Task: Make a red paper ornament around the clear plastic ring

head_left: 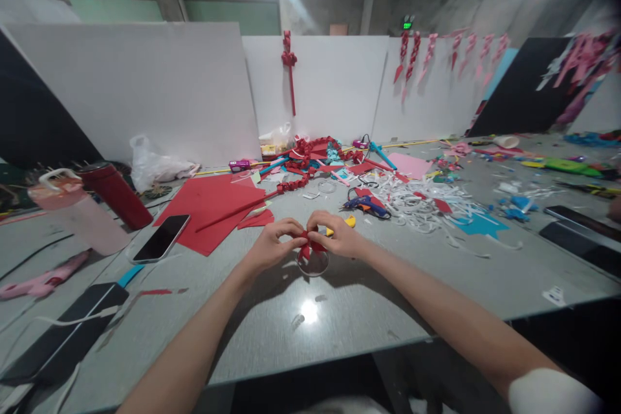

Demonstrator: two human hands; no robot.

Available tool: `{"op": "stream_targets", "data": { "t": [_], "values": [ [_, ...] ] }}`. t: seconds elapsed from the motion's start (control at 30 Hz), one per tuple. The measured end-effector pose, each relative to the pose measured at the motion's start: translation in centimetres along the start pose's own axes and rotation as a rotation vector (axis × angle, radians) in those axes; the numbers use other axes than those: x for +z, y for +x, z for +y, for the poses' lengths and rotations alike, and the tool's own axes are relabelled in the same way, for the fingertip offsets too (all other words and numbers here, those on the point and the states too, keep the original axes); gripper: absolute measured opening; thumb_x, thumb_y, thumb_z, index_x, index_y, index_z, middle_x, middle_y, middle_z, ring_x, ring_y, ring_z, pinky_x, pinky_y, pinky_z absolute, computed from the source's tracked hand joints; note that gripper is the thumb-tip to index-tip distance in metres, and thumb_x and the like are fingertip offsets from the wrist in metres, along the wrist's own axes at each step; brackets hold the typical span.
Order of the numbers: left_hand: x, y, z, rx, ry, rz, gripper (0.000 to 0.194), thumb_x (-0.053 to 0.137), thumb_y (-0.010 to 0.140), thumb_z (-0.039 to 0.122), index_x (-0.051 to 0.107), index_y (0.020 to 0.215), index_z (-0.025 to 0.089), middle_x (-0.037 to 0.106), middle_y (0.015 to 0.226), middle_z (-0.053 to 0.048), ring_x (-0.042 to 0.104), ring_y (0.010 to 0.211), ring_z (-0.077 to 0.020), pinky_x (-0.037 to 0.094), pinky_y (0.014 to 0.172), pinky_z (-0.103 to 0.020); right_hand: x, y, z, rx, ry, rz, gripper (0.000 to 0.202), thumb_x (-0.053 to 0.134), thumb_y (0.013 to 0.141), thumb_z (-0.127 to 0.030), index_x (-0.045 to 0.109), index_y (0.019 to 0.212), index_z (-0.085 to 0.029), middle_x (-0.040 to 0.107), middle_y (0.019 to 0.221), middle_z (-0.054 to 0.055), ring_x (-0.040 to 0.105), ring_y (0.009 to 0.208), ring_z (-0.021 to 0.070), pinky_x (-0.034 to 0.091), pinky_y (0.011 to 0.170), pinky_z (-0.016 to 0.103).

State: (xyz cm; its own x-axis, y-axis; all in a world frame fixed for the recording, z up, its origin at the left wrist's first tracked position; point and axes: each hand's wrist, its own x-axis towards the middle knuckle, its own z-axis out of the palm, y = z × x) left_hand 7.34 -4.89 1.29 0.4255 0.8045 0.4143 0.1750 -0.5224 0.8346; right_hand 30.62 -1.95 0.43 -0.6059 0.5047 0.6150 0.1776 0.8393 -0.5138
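A small folded red piece [305,251] is pinched between both hands above the middle of the grey table. My left hand [275,242] closes thumb and index finger on its left side. On the other side, my right hand [337,234] grips it with thumb and fingertips. Just below the fingers lies a clear round ring or roll [313,265], partly covered by the red piece. A yellow-handled tool [349,222] shows behind my right hand. Red sheets [213,204] lie to the left, beyond my left hand.
Left are a black phone [162,238], a pink bottle [80,213], a red flask [119,197] and a pink glue gun [46,281]. Behind my right hand are a blue glue gun [367,205] and white paper strips [417,200]. White boards [330,90] stand at the back.
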Motion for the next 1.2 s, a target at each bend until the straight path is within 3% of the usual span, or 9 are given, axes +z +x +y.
{"op": "stream_targets", "data": {
  "t": [0.2, 0.43, 0.97, 1.2],
  "values": [
    [-0.4, -0.1, -0.9, -0.120, -0.081, -0.097, 0.034, 0.081, 0.089, 0.051, 0.081, 0.090, 0.016, 0.076, 0.088, -0.008, 0.068, 0.084, -0.0197, 0.052, 0.078, -0.030, 0.3, -0.1, 0.1, 0.272, 0.335, -0.101, 0.037, 0.068, 0.101, -0.055, 0.068, 0.094, -0.018, 0.067, 0.085, 0.001, 0.060, 0.079, 0.0165, 0.047, 0.076, 0.028],
    [-0.3, -0.2, -1.4, -0.193, -0.168, -0.107, 0.042, 0.083, 0.087, 0.056, 0.080, 0.093, 0.015, 0.077, 0.088, -0.009, 0.069, 0.079, -0.0191, 0.053, 0.074, -0.030, 0.7, -0.3, 1.0, 0.386, 0.506, -0.101, 0.041, 0.081, 0.091, -0.057, 0.070, 0.095, -0.017, 0.069, 0.084, 0.001, 0.061, 0.075, 0.0150, 0.047, 0.071, 0.027],
    [0.0, -0.1, -0.6, -0.173, -0.210, -0.078, 0.041, 0.084, 0.087, 0.055, 0.078, 0.094, 0.015, 0.076, 0.089, -0.008, 0.069, 0.081, -0.0185, 0.054, 0.076, -0.031, 0.8, -0.5, 1.2, 0.392, 0.527, -0.062, 0.038, 0.079, 0.093, -0.054, 0.072, 0.099, -0.017, 0.071, 0.083, 0.000, 0.063, 0.073, 0.0136, 0.048, 0.070, 0.026],
    [0.1, 0.0, -0.8, -0.148, -0.214, -0.051, 0.040, 0.085, 0.086, 0.054, 0.076, 0.094, 0.016, 0.076, 0.090, -0.008, 0.070, 0.082, -0.0193, 0.055, 0.078, -0.033, 0.5, -0.5, 1.0, 0.339, 0.406, -0.032, 0.030, 0.076, 0.096, -0.047, 0.073, 0.095, -0.018, 0.072, 0.086, 0.002, 0.065, 0.077, 0.0154, 0.050, 0.075, 0.028]
  ]
}}
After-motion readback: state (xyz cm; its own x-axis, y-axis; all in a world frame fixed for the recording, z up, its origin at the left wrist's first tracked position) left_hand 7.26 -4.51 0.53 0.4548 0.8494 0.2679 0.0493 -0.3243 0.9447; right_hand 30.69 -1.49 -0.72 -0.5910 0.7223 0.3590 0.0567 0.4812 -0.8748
